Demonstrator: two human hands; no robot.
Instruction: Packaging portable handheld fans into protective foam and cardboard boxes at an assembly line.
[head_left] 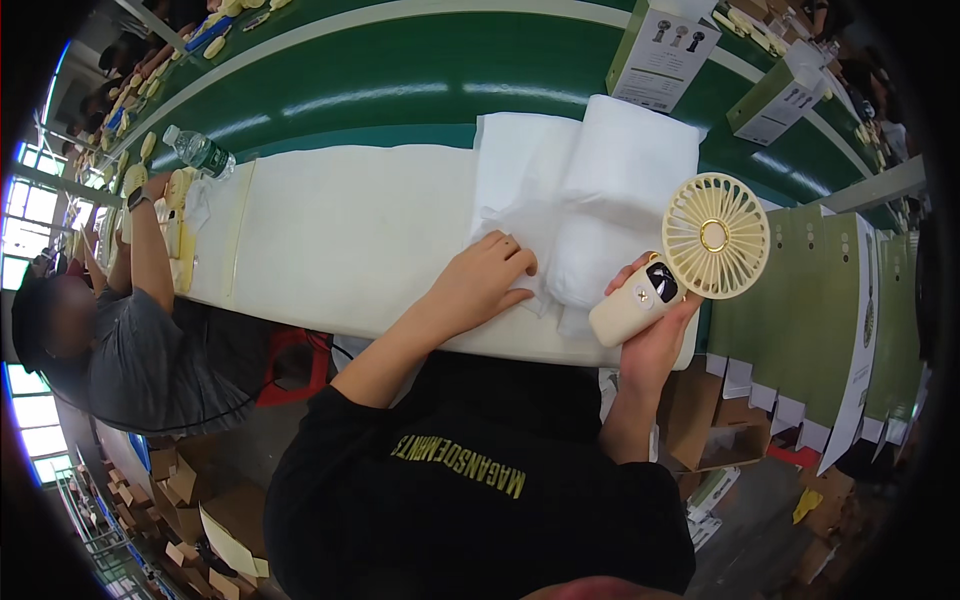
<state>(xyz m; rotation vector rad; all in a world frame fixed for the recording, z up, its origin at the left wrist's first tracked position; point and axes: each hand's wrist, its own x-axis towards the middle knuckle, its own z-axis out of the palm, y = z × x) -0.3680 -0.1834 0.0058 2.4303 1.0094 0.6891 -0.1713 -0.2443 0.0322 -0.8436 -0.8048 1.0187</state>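
My right hand [655, 335] grips a cream handheld fan [625, 312] by its body. The round slatted head with a gold-ringed hub points up and away from me, and a dark display window shows on the body. Near the table's front edge, my left hand [490, 280] has its fingers bent onto the crumpled edge of a thin white sheet [515, 217], and the fingertips are partly hidden in its folds. Beside that hand lies a thick folded stack of white sheets [635, 150], close to the fan.
A white-topped table [350, 230] spans the front, with a green conveyor belt [400, 75] behind it. Green-and-white boxes [665, 55] stand on the belt; flat green cartons [790, 320] line the right. A plastic bottle [200, 152] lies left, near a seated co-worker [160, 350].
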